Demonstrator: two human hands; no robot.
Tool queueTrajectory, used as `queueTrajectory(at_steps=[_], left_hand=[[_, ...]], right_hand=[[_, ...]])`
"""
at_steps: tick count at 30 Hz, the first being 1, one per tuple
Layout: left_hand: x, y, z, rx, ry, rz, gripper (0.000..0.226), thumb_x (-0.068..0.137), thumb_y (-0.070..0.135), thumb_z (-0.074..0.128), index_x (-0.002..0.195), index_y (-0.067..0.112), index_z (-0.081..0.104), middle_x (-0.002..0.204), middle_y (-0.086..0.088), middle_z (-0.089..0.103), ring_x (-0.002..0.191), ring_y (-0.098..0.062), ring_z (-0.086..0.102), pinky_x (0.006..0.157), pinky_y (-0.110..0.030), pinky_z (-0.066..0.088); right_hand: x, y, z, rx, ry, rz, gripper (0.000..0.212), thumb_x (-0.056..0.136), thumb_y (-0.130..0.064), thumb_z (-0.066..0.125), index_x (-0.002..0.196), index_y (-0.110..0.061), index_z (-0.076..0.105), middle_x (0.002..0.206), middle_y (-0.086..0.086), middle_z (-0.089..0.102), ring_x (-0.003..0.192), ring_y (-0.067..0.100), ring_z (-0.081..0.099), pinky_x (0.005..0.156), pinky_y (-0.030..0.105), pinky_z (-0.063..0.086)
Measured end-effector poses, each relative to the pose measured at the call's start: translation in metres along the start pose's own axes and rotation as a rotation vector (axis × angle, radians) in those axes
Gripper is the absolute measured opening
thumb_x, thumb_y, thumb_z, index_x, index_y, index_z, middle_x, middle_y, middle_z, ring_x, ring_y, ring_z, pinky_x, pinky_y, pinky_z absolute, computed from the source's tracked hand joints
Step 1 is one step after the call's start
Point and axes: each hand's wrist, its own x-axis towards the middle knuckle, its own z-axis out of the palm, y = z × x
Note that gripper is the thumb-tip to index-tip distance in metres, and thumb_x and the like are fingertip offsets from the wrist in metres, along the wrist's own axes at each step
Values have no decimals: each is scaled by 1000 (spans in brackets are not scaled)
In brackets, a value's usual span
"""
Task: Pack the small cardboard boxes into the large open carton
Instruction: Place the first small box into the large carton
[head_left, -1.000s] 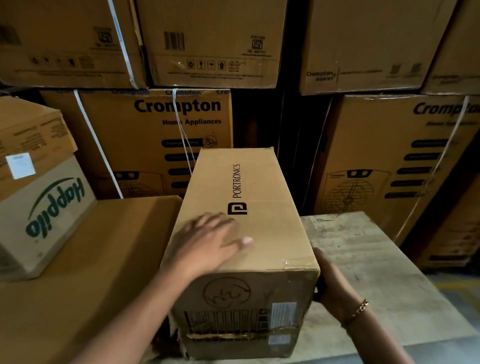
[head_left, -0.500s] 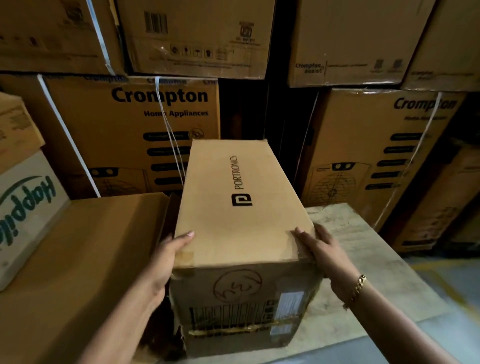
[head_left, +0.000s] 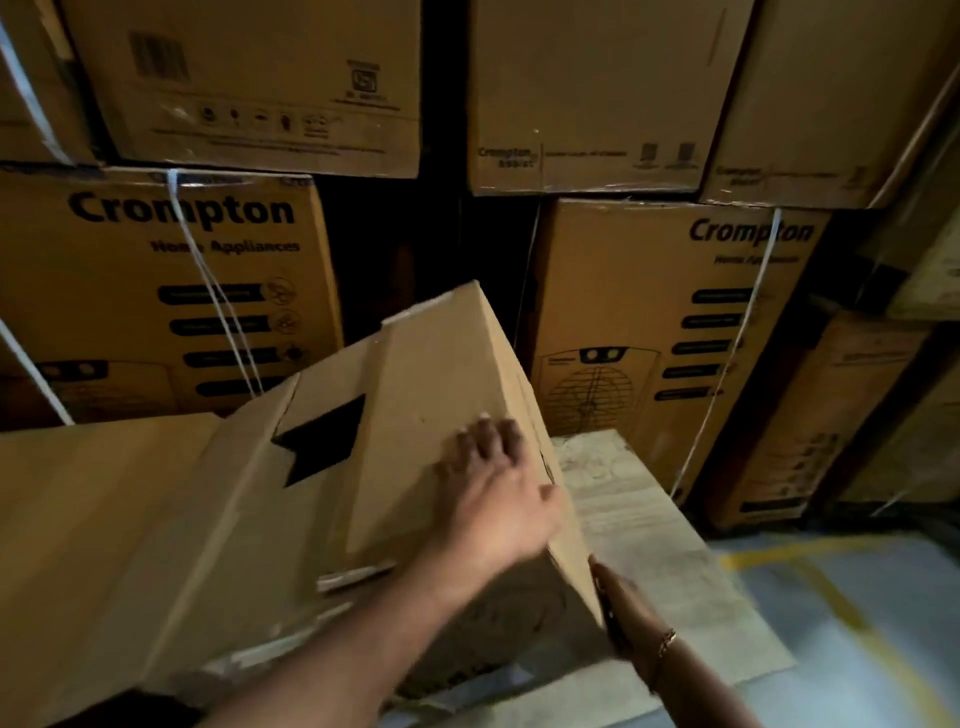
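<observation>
Since the earlier frame the carton (head_left: 431, 395) has rolled left off its base. It now sits tilted on the bench (head_left: 649, 519), leaning on the flat brown box (head_left: 104, 519), with a dark gap between its flaps facing up-left. Left hand (head_left: 498, 493) lies flat on the upturned face, fingers straight and spread – pressing, not gripping. Right hand (head_left: 623, 608) is at the near lower-right edge, fingers hidden behind it, so grip can't be told. Long axis runs away from the person toward the Crompton cartons (head_left: 649, 312) – both hands work the near end, left one on top.
</observation>
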Motion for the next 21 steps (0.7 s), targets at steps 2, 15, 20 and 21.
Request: queueTrajectory(at_steps=[2,15,20,21], left_hand=[[18,36,47,39,-25,26,84,99,53,31,155,13,-17,160,-19,-26,150,-42,-17,119,-64,-6],[43,90,132,18,-157,49,71,101,54,32,160,31,-1,168,-1,-5,154,-24,-12,121,-50,-12],[28,-40,75,29,218,-189,66,96,58,43,154,29,31,163,5,28,151,-19,18,119,-38,17],[21,-69,63,61,268,-288,67,94,61,40,151,26,37,160,1,35,148,-23,25,116,-41,23]], right_hand=[[18,18,-25,-10,-51,98,53,94,-55,53,100,-4,68,82,13,60,68,25,52,61,27,39],[39,-32,-80,27,-280,-19,34,98,-47,51,111,-21,69,111,5,73,107,29,66,103,51,47],[26,-57,-62,-169,-319,-293,49,96,-41,60,140,-25,47,132,-1,58,114,22,58,102,47,47],[26,-60,-58,-222,-299,-343,57,94,-40,64,145,-27,41,136,-2,55,116,23,56,103,46,46]])
